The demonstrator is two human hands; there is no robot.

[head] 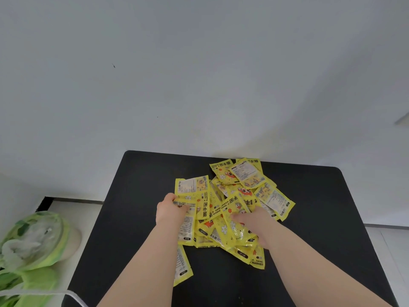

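The packets (234,196), flat glossy yellow sachets, lie heaped mid-table between both hands. The left hand (169,210) grips a few at the heap's left edge, their long axes pointing away from the person. The right hand (256,224) rests flat on the near right side, fingertips partly buried. The table (321,207) is matte black, and a green bag (33,240) sits far left.

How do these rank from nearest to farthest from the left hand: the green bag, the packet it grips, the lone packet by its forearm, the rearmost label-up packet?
1. the gripped packet, in the left hand.
2. the lone packet, near side, by the forearm.
3. the rearmost label-up packet, far side, to the right.
4. the green bag, far left, off the black table.
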